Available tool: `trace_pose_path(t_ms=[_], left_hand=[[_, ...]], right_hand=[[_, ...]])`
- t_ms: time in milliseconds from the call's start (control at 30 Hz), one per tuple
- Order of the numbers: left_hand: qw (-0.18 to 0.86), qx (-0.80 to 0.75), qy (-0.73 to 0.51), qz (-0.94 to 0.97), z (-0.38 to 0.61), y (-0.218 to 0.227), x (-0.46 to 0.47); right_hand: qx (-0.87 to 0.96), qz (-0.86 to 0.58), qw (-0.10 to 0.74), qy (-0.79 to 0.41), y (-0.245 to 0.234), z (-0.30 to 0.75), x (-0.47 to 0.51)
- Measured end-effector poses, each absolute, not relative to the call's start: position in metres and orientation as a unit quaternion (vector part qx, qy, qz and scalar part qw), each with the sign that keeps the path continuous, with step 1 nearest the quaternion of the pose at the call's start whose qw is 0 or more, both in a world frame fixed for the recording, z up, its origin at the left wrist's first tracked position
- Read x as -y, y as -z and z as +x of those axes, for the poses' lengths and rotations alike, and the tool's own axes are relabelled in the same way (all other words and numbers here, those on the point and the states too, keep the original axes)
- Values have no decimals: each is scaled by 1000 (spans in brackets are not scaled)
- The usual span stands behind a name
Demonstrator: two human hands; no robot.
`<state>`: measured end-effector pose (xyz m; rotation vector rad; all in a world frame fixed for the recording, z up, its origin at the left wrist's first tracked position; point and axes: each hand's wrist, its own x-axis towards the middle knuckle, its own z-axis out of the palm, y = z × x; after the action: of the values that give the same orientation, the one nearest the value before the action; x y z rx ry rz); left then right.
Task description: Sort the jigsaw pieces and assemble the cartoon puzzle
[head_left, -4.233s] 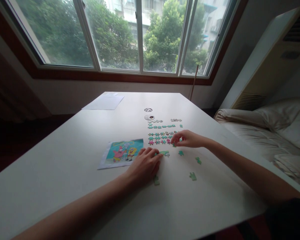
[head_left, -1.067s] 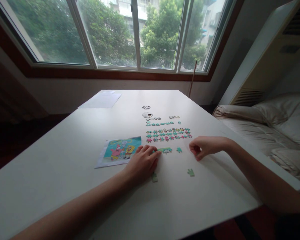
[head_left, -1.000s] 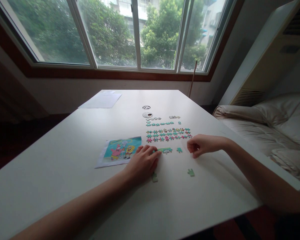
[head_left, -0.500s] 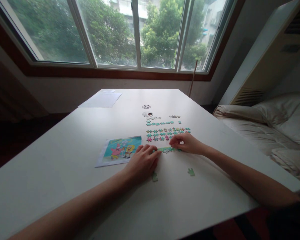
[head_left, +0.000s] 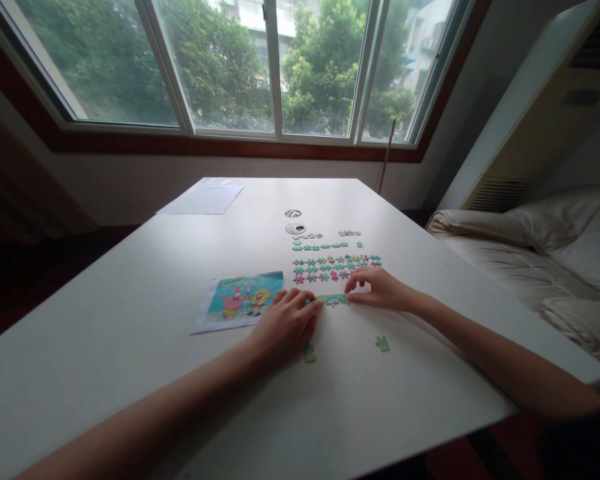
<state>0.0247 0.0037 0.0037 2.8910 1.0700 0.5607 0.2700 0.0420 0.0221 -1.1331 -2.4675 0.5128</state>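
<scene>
A short strip of joined green jigsaw puzzle pieces (head_left: 334,300) lies flat on the white table. My left hand (head_left: 289,321) rests palm down, its curled fingertips closed against the strip's left end. At the strip's right end, the thumb and fingertips of my right hand (head_left: 380,289) are bent together on its edge; the exact contact is small and partly hidden. A loose green puzzle piece (head_left: 309,353) lies just below my left hand, partly covered by it. Another green piece (head_left: 382,344) sits apart, nearer to me and below my right hand.
Rows of loose puzzle pieces (head_left: 311,270) lie beyond my hands. A cartoon picture sheet (head_left: 240,300) is left of the strip, partly under my left hand. Farther back are two round items (head_left: 295,229) and white paper (head_left: 200,200). A sofa (head_left: 505,247) stands right of the table.
My right hand's fingertips have shifted slightly right along the strip to its right end. My left hand and the loose pieces look unmoved.
</scene>
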Motion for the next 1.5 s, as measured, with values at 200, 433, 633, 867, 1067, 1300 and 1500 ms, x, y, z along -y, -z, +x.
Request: trace_pose_path(t_ms=[200,433,633,867,1067,1300,1500], left_hand=[[5,-341,-174,924,24,-5,-4],[-32,-372,-199,906,23,-6,0],[-37,-379,-190,905,23,-9,1],[-22,-366,-186,912,22,-11,1],[-18,-361,-200,911,22,-10,1],[-2,-343,-194,919,21,-7,-1],[-6,-340,-197,919,21,-6,-1]], right_hand=[[896,-370,165,-183,-26,269,-41],[892,-380,82,-233,-40,296,-47],[877,-395,47,-268,-39,301,-49],[875,-398,57,-271,-37,297,-48],[865,-408,64,-284,-37,297,-48],[868,-418,48,-263,-37,301,-51],[859,-424,53,-280,-37,304,-53]])
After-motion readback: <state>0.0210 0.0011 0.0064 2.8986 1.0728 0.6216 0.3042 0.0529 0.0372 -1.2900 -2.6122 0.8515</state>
